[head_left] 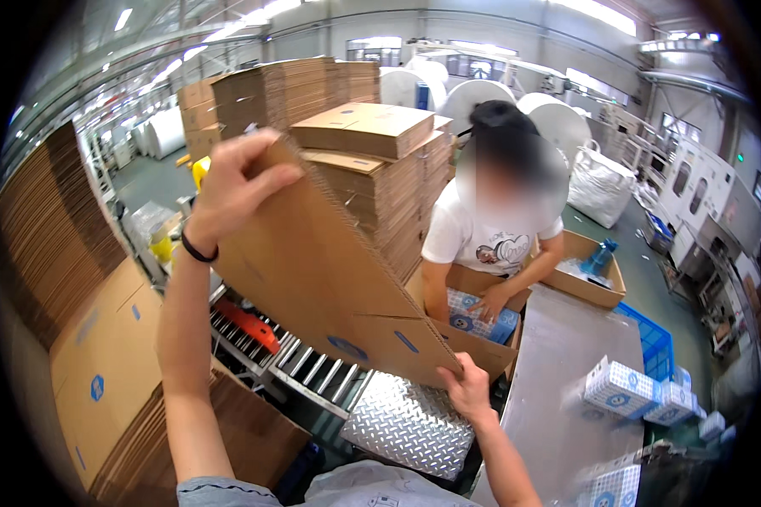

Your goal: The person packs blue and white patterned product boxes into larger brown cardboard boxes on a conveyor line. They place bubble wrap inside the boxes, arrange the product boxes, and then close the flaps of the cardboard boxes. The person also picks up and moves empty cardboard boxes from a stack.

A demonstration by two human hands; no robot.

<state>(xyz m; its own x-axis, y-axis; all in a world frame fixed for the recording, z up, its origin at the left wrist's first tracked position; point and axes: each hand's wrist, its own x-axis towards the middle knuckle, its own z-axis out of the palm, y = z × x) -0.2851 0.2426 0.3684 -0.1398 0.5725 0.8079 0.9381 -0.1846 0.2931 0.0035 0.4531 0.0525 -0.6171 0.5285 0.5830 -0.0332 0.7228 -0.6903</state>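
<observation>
A flattened brown cardboard box (313, 270) with blue printed marks is held up tilted in front of me. My left hand (241, 182) grips its upper corner, thumb on the near face. Lower down on the right, my right hand (468, 386) pinches the opposite edge. Below the cardboard lie a roller conveyor (325, 378) and a raised diamond-plate metal surface (410, 427). Across from me, a co-worker in a white shirt has both hands in an open carton (482, 351), on blue-and-white packs (482, 317).
Stacks of flat cardboard (114, 338) stand at my left, with taller stacks (287, 93) behind. A metal table (571, 363) is on the right, beside blue-and-white packs (624, 390) and a blue crate (651, 338). An orange-red tool (249, 324) lies by the rollers.
</observation>
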